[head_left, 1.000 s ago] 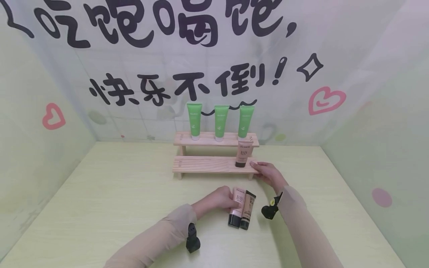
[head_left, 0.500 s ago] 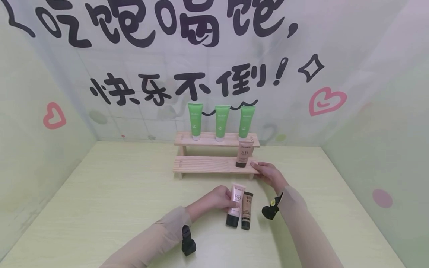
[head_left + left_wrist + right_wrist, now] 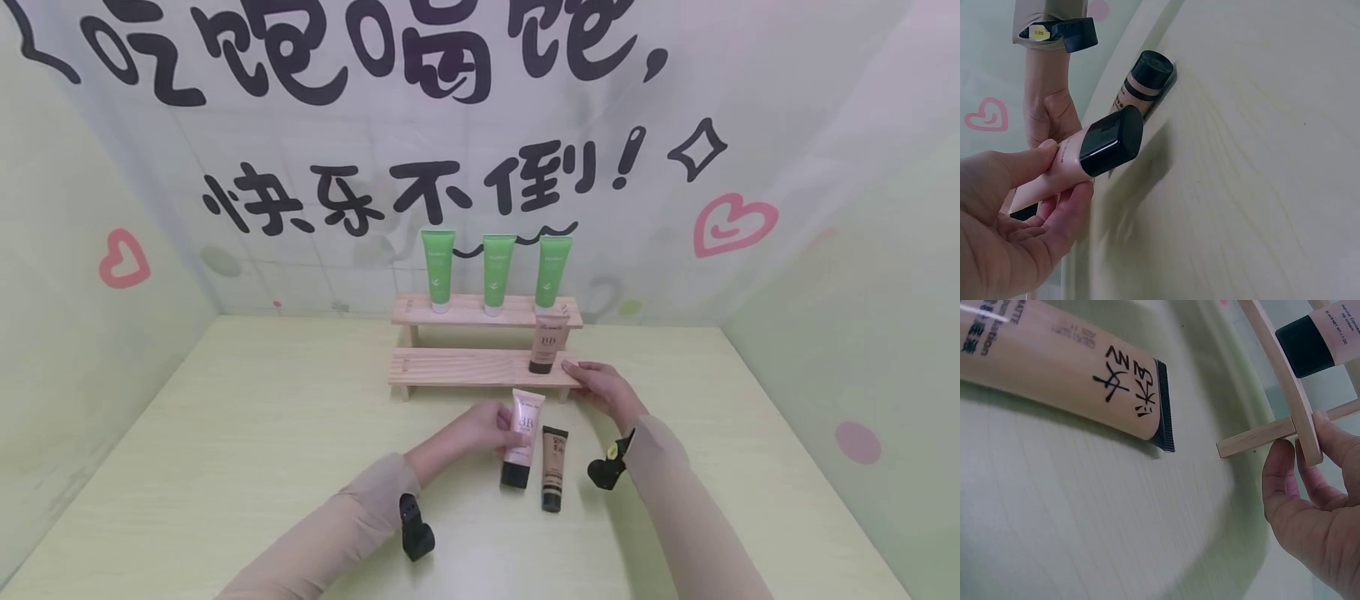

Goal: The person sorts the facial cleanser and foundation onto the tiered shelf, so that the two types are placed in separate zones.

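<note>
Between the thumb and fingers of my left hand (image 3: 480, 427) is a pale pink BB cream tube (image 3: 527, 410), its black cap (image 3: 1112, 142) pointing down toward me. A shadow below it in the left wrist view shows it off the table. My right hand (image 3: 606, 388) grips the right end of the lower shelf of a two-step wooden rack (image 3: 461, 367), thumb on top and fingers below. Another BB cream tube (image 3: 548, 342) stands cap-down on that shelf, close to my right thumb. A tan foundation tube (image 3: 553, 467) with black ends lies on the table between my forearms.
Three green tubes (image 3: 495, 271) stand in a row on the rack's upper step (image 3: 465, 312). The pale wood-grain table (image 3: 247, 433) runs back to a printed wall (image 3: 360, 275), with side walls left and right.
My left hand has lifted the pink BB cream tube and moved it up and slightly left, away from the foundation tube, which has turned more upright in view. My right hand stays on the rack.
</note>
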Demonstrator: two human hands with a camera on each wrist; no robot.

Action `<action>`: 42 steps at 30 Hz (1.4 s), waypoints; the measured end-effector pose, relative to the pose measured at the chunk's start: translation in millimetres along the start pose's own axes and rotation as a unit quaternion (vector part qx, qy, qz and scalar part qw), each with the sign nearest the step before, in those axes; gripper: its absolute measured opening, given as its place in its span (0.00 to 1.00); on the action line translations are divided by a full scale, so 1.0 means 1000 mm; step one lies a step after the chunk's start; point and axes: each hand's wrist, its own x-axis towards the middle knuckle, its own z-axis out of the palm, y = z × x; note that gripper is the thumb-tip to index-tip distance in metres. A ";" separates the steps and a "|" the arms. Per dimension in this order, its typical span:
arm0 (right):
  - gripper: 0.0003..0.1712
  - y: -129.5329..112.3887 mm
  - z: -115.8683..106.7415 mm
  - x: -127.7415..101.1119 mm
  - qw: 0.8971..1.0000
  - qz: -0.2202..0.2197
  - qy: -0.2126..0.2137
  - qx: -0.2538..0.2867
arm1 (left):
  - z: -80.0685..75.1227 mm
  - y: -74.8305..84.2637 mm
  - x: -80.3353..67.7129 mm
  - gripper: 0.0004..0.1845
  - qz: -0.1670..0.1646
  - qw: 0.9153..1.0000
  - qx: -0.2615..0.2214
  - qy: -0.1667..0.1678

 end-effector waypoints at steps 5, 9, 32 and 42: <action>0.39 0.000 0.000 0.001 1.000 -0.002 -0.005 -0.003 | -0.009 0.004 0.002 0.16 0.003 1.000 -0.015 0.013; 0.39 0.000 -0.001 0.002 1.000 -0.004 -0.006 0.006 | -0.016 0.008 0.004 0.18 0.009 0.999 -0.016 0.038; 0.37 0.000 -0.002 0.001 1.000 -0.006 -0.004 0.005 | -0.050 0.023 0.013 0.22 0.034 0.991 -0.029 0.127; 0.38 0.000 -0.002 0.000 1.000 -0.011 -0.007 0.013 | -0.059 0.023 0.021 0.21 0.050 0.987 -0.036 0.150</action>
